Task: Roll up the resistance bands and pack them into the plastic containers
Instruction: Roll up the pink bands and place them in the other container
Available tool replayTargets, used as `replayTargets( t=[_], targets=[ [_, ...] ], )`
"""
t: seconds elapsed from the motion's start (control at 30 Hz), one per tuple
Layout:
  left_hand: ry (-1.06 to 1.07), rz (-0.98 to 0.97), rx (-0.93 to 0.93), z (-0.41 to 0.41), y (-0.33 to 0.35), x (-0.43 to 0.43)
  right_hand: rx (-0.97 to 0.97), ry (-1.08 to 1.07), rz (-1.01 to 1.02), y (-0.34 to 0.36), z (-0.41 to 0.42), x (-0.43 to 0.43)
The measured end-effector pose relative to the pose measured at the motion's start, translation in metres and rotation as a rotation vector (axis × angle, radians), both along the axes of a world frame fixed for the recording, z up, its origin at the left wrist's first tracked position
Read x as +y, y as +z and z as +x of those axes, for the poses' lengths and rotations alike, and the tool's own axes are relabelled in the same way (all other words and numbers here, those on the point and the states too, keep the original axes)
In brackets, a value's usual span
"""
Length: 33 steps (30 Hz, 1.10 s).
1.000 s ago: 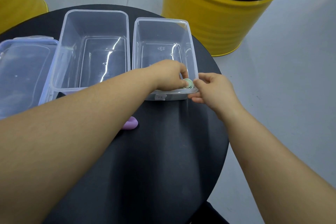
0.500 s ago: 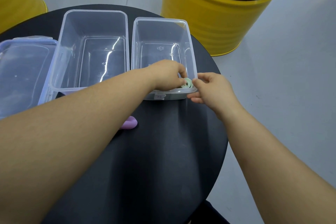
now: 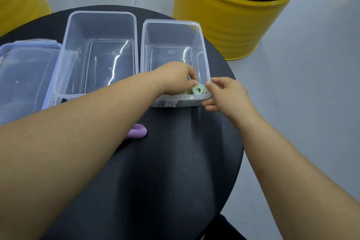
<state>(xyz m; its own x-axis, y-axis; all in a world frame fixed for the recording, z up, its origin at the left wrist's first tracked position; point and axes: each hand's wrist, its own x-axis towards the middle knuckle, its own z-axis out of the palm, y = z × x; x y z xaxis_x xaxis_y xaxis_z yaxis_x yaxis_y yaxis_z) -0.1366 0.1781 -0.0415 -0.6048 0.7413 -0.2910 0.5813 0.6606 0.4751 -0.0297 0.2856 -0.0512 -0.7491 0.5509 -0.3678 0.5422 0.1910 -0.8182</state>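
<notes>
A rolled green resistance band (image 3: pixel 197 90) lies in the near right corner of the right clear container (image 3: pixel 171 22). My left hand (image 3: pixel 175 78) reaches into that container, its thumb and curled fingers on the roll. From outside, my right hand (image 3: pixel 228 93) grips the same container's near right corner, thumb on the rim and fingers against the wall. A purple band (image 3: pixel 137 131) lies on the black round table (image 3: pixel 165 161), mostly hidden under my left forearm.
A larger clear container (image 3: pixel 101 13) stands left of the right one, with nothing in it. Further left lies a clear lid with blue clips (image 3: pixel 29 45). Behind the table stand a yellow drum stool with a black cushion (image 3: pixel 224 25) and another yellow drum (image 3: pixel 19 2).
The green roll has gone down from rim height into the container's near right corner, with my left hand following it. My right hand has stayed at the corner.
</notes>
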Motion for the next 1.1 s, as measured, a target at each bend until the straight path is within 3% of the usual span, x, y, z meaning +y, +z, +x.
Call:
replayTargets(
  t=[0.47,0.6,0.7,0.83,1.1],
  targets=[
    [0.217,0.201,0.055,0.035,0.037,-0.041,0.083,0.023,0.285,0.027,0.032,-0.024],
    [0.27,0.199,0.055,0.059,0.047,-0.086,0.113,0.114,0.19,0.041,0.049,-0.063],
    [0.339,0.141,0.019,0.077,0.045,-0.129,0.037,0.306,0.068,0.036,0.057,-0.097],
    [0.388,0.055,0.069,0.095,0.035,-0.183,-0.074,0.547,0.141,0.018,0.065,-0.135],
    [0.583,0.082,0.073,0.099,-0.003,-0.238,-0.04,0.489,0.198,-0.007,0.034,-0.163]
  ],
)
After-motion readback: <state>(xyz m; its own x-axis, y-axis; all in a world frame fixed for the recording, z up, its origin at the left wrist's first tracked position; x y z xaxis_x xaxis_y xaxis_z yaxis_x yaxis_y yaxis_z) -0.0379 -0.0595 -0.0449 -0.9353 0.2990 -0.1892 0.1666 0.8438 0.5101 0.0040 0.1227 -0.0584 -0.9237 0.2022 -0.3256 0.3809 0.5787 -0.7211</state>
